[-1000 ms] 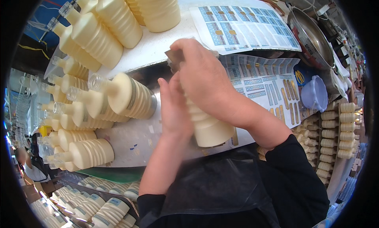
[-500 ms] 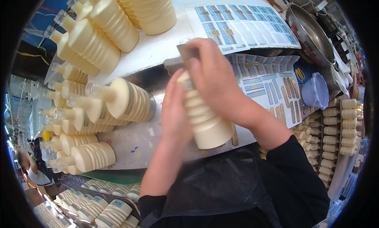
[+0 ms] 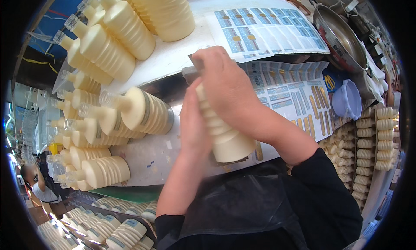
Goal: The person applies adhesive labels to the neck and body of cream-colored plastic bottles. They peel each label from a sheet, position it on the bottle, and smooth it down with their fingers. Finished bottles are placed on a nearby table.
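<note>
A cream ribbed bottle (image 3: 234, 148) is between my hands, tilted with its base toward me and its neck end away. My left hand (image 3: 193, 120) is closed along the bottle's left side, its fingers pointing away from me. Over the upper part of the bottle lies my right hand (image 3: 227, 87), fingers curled round a thin grey flat scraper-like piece (image 3: 194, 61). Only a corner of that piece shows beyond the fingers. My right hand hides the bottle's shoulder and most of its neck.
Several similar bottles (image 3: 147, 111) stand at the left, more on the upper white surface (image 3: 173, 59). Label sheets (image 3: 268, 29) lie at the back and right. A metal pan (image 3: 342, 37) and a lilac bucket (image 3: 346, 100) are far right. Another person (image 3: 41, 185) is far left.
My right hand has shifted slightly left and turned, covering more of the grey flat piece and the bottle's upper end. My left hand still clasps the bottle's side.
</note>
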Demonstrator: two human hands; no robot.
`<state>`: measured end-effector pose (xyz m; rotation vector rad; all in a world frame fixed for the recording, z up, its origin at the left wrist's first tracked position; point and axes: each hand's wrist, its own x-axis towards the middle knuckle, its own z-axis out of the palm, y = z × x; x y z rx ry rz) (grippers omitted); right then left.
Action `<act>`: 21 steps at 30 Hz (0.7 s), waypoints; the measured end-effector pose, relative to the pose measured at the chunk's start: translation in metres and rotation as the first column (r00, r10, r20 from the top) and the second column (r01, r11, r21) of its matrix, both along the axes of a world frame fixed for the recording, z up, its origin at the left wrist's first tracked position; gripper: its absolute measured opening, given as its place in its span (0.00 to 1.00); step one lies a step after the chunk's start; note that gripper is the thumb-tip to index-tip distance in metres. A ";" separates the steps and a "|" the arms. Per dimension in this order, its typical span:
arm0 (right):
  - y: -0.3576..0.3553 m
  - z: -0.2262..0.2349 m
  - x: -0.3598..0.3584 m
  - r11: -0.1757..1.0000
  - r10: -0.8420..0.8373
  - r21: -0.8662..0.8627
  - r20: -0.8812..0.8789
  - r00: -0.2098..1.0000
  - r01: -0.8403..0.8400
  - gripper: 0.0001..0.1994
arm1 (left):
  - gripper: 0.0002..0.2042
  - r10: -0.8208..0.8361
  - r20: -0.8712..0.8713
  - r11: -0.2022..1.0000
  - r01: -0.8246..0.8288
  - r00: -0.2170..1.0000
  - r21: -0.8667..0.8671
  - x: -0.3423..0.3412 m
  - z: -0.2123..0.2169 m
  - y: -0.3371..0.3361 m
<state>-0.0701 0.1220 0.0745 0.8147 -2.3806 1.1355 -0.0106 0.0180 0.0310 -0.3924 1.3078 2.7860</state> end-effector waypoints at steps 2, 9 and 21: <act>0.006 -0.003 -0.002 0.998 -0.046 0.050 0.092 0.995 0.041 0.16 | 0.23 -0.012 0.030 0.991 0.015 0.999 -0.132 -0.004 -0.009 -0.001; 0.060 -0.035 -0.013 0.967 -0.074 -0.209 0.314 0.947 0.145 0.16 | 0.21 -0.022 -0.020 0.943 0.014 1.000 -0.333 -0.002 -0.016 -0.005; 0.098 -0.041 -0.010 0.728 0.321 -0.671 0.514 0.796 0.140 0.17 | 0.22 -0.058 -0.208 0.389 -0.170 0.976 -0.905 -0.020 -0.001 0.004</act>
